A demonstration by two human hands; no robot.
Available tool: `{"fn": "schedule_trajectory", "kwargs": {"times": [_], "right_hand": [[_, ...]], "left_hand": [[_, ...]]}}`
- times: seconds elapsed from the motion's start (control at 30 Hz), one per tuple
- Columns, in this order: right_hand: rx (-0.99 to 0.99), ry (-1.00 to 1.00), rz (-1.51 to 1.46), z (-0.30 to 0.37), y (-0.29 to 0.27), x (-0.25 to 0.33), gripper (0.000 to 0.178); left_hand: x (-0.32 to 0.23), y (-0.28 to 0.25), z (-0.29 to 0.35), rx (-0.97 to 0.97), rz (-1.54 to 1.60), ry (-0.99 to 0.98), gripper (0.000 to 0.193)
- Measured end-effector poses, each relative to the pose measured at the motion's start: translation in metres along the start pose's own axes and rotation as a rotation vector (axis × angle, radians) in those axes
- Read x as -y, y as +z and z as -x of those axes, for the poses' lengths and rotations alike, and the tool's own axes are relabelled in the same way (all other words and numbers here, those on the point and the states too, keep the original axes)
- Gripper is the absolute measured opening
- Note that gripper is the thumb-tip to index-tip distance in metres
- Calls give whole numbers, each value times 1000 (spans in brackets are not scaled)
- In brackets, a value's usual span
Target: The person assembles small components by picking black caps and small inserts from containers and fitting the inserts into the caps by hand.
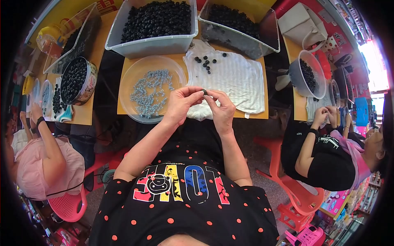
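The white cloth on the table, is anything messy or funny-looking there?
A little: the white cloth lies crooked and wrinkled, its edges uneven. Some round black pieces sit loose near its top, outside the plastic bins; they may be there on purpose. Nothing on it looks broken.

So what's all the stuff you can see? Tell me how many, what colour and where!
Wooden tabletops: three, light brown, left, middle, right
Rectangular plastic tubs: at least three, clear, on the tabletops
Round plastic bowl: one, clear, middle tabletop
Tiny pieces: too many to count, blue-grey, in that bowl
Striped cloth: one, white, right of the bowl
Round beads: too many to count, black, in tubs; about nine on the cloth
Patterned round tin: one, multicoloured, left
Plastic chairs: at least two, red and pink, right and left
Other people: at least two, pink and black tops, left and right
Dotted shirt: one, black and red, bottom
Hands: two, bare, centre, pinching something small, dark
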State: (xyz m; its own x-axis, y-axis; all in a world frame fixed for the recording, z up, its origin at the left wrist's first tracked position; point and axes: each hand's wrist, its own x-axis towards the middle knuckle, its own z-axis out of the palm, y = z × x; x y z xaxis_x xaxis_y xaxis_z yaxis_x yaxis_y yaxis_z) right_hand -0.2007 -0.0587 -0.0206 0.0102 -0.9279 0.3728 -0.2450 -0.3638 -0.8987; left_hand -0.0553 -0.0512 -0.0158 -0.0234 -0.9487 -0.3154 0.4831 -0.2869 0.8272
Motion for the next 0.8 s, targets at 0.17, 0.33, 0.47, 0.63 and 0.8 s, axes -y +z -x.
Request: {"fn": "schedule_trajectory", "kwargs": {"times": [0.17,0.33,0.47,0.63,0.8], "right_hand": [[-10,41,-9,-1,-2,-2,15],[9,69,29,-3,-2,-2,11],[6,298,-163,0,-5,-7,9],[-13,345,-190,-8,-10,-8,11],[119,-173,693,-23,-21,-37,11]], "left_hand": [[0,4,2,14,-94,76,16],[-2,6,0,38,-252,225,17],[-6,-4,-8,16,-161,238,17],[-20,-9,-2,-7,-108,235,18],[-27,-9,8,40,-1,180,17]]}}
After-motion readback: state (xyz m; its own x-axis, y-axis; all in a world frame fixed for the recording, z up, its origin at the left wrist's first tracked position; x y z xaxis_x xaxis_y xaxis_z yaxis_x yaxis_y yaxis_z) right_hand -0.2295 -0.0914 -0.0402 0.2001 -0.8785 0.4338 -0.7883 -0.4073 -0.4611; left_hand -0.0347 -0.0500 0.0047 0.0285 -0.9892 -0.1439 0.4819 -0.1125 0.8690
